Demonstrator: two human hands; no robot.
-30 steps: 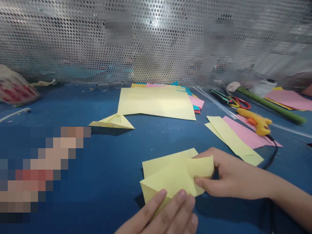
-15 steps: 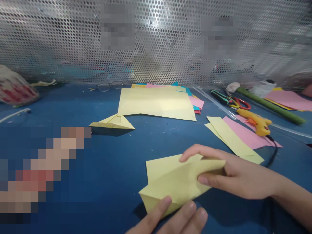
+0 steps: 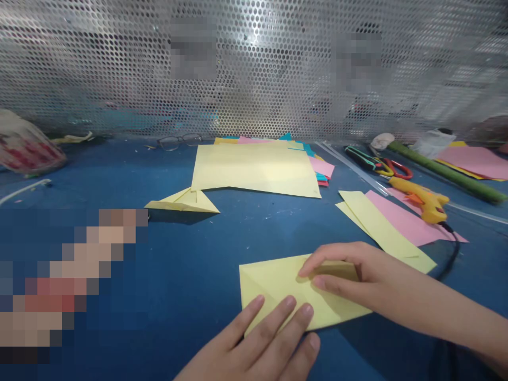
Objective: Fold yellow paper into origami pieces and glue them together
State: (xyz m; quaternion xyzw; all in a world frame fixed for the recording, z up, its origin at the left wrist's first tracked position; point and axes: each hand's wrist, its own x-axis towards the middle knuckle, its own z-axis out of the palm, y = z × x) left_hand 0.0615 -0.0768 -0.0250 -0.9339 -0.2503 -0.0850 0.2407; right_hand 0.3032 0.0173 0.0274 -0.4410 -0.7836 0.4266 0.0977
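A pale yellow sheet of paper point(image 3: 268, 278) lies folded on the blue table in front of me, with a slanting crease showing near its left end. My left hand point(image 3: 260, 338) rests flat on the lower left part of the paper, fingers spread. From the right, my right hand point(image 3: 373, 280) reaches over the sheet, its thumb and index fingertips touching the paper a little apart, with nothing pinched between them. Its other fingers are hidden. Beyond the hands sits a small folded yellow paper piece point(image 3: 184, 203).
A large yellow sheet point(image 3: 254, 169) covers coloured papers at the back. To the right are yellow strips point(image 3: 381, 222), pink paper point(image 3: 408, 227), a yellow glue gun point(image 3: 428, 201), scissors point(image 3: 400, 169) and a green stick point(image 3: 448, 169). Glasses point(image 3: 180, 141) lie by the perforated metal screen point(image 3: 254, 69).
The raised flap that my right hand pinched now lies down on the sheet, and the right fingers have let go of it. My left hand has moved up and farther onto the paper.
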